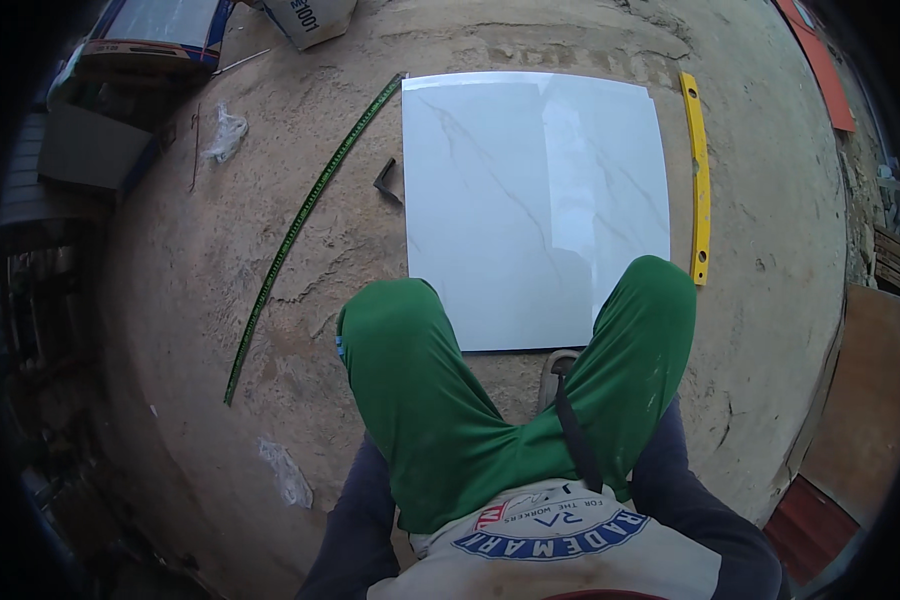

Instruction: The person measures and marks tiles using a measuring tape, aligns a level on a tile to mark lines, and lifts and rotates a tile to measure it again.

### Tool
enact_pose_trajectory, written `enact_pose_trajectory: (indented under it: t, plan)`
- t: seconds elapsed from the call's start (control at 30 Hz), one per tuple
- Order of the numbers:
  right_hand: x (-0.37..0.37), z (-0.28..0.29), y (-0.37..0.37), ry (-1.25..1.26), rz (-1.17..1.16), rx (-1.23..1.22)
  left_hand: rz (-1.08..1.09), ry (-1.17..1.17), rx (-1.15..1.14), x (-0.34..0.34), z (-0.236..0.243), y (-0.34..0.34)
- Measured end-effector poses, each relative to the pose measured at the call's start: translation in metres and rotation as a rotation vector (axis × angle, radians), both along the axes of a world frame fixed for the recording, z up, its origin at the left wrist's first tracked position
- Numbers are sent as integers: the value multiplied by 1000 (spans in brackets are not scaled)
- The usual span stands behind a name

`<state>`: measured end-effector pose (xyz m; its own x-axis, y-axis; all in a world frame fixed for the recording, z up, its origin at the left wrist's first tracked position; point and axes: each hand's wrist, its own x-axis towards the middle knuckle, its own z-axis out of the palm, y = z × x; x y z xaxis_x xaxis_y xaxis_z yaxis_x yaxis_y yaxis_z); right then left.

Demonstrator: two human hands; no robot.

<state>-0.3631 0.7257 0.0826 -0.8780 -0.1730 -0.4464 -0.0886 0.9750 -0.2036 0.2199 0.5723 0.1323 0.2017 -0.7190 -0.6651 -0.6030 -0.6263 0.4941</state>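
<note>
Neither of my hands shows. My dark blue sleeves [355,525] run up on both sides of my green trousers [420,400] and pass out of sight behind my legs. In front of my knees lies a large white tile [500,190] with faint veins and a glossy reflection, its near corners partly covered by my legs. To its right rests a yellow spirit level [698,180]. A long green measuring tape [310,205] stretches out on the left, its far end by the tile's far left corner. Close to the tile's left edge is a small black angled piece [386,182].
Rough, dusty ground surrounds the tile. Cardboard boxes [155,55] stand at the far left, with another carton [310,20] at the top. Crumpled clear plastic [227,133] lies on the left, and more plastic [285,473] nearer me. A brown board [865,380] borders the right side.
</note>
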Motion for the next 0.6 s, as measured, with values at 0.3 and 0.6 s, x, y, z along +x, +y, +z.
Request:
enact_pose_trajectory:
  t: [0.3,0.6]
  plan:
    - [-2,11,-15,-4,87,53,8,3,-34,-16,-7,-6]
    - [0,20,-18,-2,102,81,-18,11,-55,-25,-12,-13]
